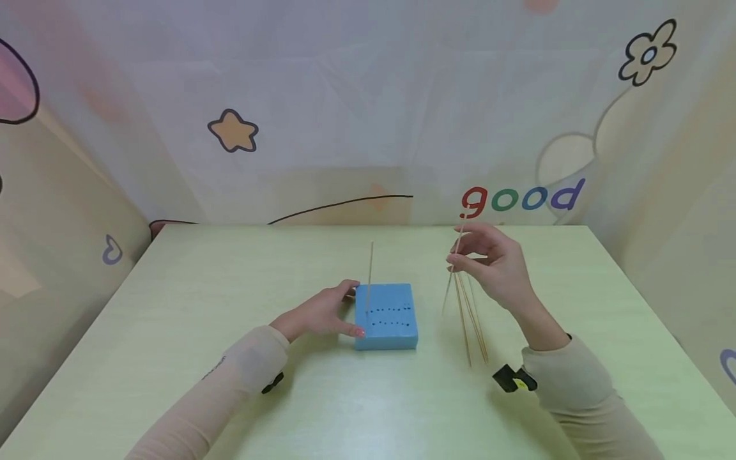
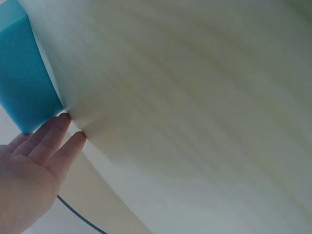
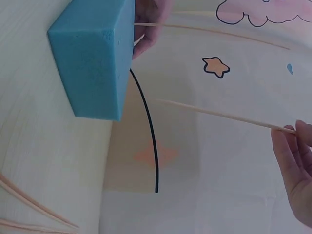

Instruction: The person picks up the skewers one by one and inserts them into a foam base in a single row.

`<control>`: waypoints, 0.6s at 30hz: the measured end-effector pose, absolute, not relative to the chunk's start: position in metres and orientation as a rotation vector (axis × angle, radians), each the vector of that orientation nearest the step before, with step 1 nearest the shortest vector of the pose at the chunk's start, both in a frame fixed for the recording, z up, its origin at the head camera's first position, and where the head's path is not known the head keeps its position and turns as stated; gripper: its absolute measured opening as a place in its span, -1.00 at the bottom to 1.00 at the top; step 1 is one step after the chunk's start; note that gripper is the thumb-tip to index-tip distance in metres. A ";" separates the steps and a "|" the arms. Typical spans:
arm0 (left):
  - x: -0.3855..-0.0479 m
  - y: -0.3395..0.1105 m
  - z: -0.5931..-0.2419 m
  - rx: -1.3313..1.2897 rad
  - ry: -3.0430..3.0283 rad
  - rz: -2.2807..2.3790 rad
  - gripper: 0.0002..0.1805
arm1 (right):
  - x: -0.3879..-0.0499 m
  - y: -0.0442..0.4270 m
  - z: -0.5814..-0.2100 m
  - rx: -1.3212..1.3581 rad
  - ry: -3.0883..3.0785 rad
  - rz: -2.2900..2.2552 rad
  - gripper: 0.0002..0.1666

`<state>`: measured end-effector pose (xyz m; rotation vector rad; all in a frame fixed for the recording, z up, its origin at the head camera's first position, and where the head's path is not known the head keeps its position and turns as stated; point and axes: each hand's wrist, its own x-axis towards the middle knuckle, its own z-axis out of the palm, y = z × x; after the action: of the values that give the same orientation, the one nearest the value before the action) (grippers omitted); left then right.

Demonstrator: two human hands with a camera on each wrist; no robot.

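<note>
A blue foam block with two rows of small dark holes in its top lies mid-table. My left hand holds its left side, thumb at the front and fingers at the back corner. Near that side a thin wooden stick stands upright in the block. Right of the block, my right hand pinches another thin wooden stick between thumb and fingertips. This stick slants, its lower end above the table and apart from the block. In the left wrist view, straight fingers touch the foam's edge.
Several loose wooden sticks lie on the table below the right hand. The pale table ends at a printed cloth backdrop, with more cloth on both sides. A black device sits at the right wrist.
</note>
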<state>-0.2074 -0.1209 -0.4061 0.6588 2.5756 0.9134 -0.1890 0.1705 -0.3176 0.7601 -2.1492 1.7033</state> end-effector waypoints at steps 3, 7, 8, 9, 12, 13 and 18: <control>-0.208 -0.121 -0.406 0.660 2.581 0.908 0.08 | -0.189 0.162 -0.318 0.781 -2.119 1.707 -0.57; -0.207 -0.121 -0.405 0.657 2.586 0.908 0.07 | -0.188 0.152 -0.319 0.791 -2.086 1.737 -0.60; -0.207 -0.121 -0.404 0.657 2.585 0.912 0.07 | -0.188 0.149 -0.320 0.791 -2.084 1.739 -0.62; -0.207 -0.120 -0.404 0.656 2.584 0.914 0.07 | -0.188 0.147 -0.321 0.791 -2.083 1.739 -0.65; -0.207 -0.120 -0.405 0.658 2.582 0.914 0.06 | -0.187 0.139 -0.323 0.799 -2.077 1.732 -0.72; -0.206 -0.120 -0.405 0.659 2.584 0.913 0.06 | -0.187 0.137 -0.325 0.808 -2.079 1.723 -0.74; -0.206 -0.121 -0.407 0.666 2.577 0.929 0.06 | -0.189 0.127 -0.332 0.871 -2.078 1.707 -0.83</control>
<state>-0.2061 -0.1212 -0.4071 0.6656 2.5774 0.9287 -0.1891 0.1271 -0.3318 0.8707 -2.0783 1.7073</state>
